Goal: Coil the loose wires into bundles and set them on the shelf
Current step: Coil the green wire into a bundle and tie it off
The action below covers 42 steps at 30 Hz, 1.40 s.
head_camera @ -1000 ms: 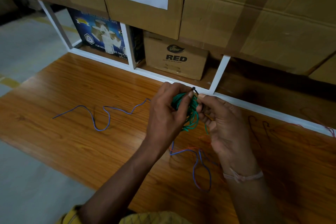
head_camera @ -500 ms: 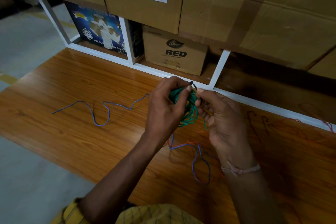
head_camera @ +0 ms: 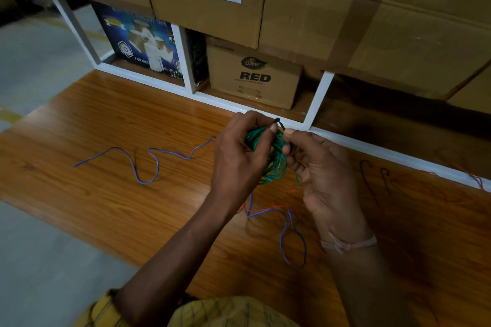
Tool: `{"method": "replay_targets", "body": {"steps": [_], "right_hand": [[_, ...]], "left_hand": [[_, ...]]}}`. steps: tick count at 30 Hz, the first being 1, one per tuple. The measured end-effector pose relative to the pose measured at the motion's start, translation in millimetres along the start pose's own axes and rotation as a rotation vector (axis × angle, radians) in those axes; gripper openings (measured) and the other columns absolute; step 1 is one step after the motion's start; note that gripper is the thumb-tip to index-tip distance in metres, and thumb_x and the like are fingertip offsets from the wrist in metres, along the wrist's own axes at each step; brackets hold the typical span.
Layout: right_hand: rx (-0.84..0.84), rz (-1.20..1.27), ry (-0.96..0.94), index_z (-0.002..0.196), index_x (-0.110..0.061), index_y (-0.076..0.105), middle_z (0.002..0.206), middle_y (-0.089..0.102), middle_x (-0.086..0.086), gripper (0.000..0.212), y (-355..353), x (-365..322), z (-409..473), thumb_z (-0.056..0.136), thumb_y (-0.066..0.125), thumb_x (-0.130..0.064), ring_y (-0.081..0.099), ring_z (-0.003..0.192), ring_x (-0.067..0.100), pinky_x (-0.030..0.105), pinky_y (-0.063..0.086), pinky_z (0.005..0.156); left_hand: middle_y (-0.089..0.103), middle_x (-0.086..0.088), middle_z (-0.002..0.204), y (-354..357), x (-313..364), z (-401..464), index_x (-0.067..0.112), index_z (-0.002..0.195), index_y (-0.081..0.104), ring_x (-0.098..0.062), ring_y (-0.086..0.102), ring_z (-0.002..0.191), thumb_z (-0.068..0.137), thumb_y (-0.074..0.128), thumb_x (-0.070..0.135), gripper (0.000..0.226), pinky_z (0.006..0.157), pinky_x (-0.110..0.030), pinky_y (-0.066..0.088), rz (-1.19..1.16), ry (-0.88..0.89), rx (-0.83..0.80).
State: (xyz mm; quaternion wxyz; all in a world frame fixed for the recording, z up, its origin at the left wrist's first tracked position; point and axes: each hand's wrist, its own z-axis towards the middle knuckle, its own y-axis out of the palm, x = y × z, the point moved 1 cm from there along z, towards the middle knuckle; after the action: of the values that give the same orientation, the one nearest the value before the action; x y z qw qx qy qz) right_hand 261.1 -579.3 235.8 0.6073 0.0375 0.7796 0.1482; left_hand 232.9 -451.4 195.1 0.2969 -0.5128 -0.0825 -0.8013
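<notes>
A loose blue wire snakes across your glossy wooden bench; brown cardboard boxes fill the white-framed shelf ahead. Your left hand curls tightly round the coiled green wire bundle, held above the bench, while your right hand pinches its dark end. Since a second ago, both grips have barely shifted.

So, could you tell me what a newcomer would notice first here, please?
The green coil at centre, gripped by the left hand while the right hand pinches a dark tie at its top. Then the blue wire snaking across the wooden board on the left, and the RED box behind.
</notes>
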Motion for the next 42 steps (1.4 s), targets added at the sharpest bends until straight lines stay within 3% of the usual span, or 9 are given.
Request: {"method": "replay_targets", "body": {"steps": [7,15,27,31,38,42], "right_hand": [[0.007,0.022,-0.001,0.071,-0.012,0.069,0.062,0.062,0.001,0.021,1.3,0.4,-1.3,0.091,0.069,-0.007,0.054,0.063,0.01,0.026,0.041,0.067],[0.042,0.047,0.056,0.069,-0.014,0.067,0.063,0.059,0.0,0.021,-0.1,0.2,-1.2,0.09,0.068,-0.008,0.057,0.062,0.006,0.03,0.047,0.076],[-0.009,0.073,0.098,0.074,-0.012,0.066,0.066,0.059,0.0,0.018,-3.8,0.2,1.3,0.091,0.068,-0.012,0.057,0.065,0.006,0.03,0.05,0.08],[-0.004,0.093,0.11,0.081,-0.009,0.07,0.063,0.063,-0.002,0.01,-5.5,0.8,1.8,0.091,0.071,-0.01,0.059,0.063,0.006,0.029,0.049,0.077],[-0.005,0.078,0.115,0.08,-0.011,0.07,0.063,0.065,-0.003,0.012,-10.2,0.2,3.8,0.091,0.071,-0.011,0.062,0.063,0.003,0.027,0.049,0.076],[-0.014,0.049,0.088,0.082,-0.011,0.072,0.067,0.068,-0.002,0.008,-14.1,0.9,6.7,0.09,0.072,-0.011,0.062,0.063,0.004,0.025,0.047,0.073]], "left_hand": [[0.069,-0.004,0.094,-0.1,5.6,-0.6,0.012,0.1,0.074,-0.023,0.068,0.092,0.099,0.073,0.013,0.003,0.079,-0.052,0.054,0.085,0.071,0.001],[0.058,-0.009,0.09,-0.4,12.6,-3.1,0.005,0.105,0.074,-0.02,0.058,0.085,0.098,0.069,0.002,0.009,0.074,-0.035,0.047,0.307,0.201,-0.029],[0.054,-0.007,0.091,0.0,12.6,-6.1,0.007,0.111,0.076,-0.015,0.053,0.08,0.101,0.068,0.006,0.013,0.064,-0.036,0.046,0.418,0.262,-0.033],[0.052,-0.005,0.09,-0.8,9.7,-6.9,0.007,0.111,0.075,-0.012,0.05,0.083,0.099,0.069,0.002,0.014,0.067,-0.032,0.045,0.403,0.244,-0.043],[0.053,-0.008,0.09,-1.1,10.0,-2.9,0.008,0.113,0.075,-0.019,0.053,0.081,0.098,0.068,0.002,0.017,0.064,-0.042,0.048,0.412,0.276,-0.082],[0.052,-0.007,0.09,-1.1,8.2,-3.8,0.008,0.112,0.075,-0.017,0.052,0.08,0.098,0.068,0.001,0.017,0.063,-0.035,0.046,0.405,0.299,-0.129]]}}
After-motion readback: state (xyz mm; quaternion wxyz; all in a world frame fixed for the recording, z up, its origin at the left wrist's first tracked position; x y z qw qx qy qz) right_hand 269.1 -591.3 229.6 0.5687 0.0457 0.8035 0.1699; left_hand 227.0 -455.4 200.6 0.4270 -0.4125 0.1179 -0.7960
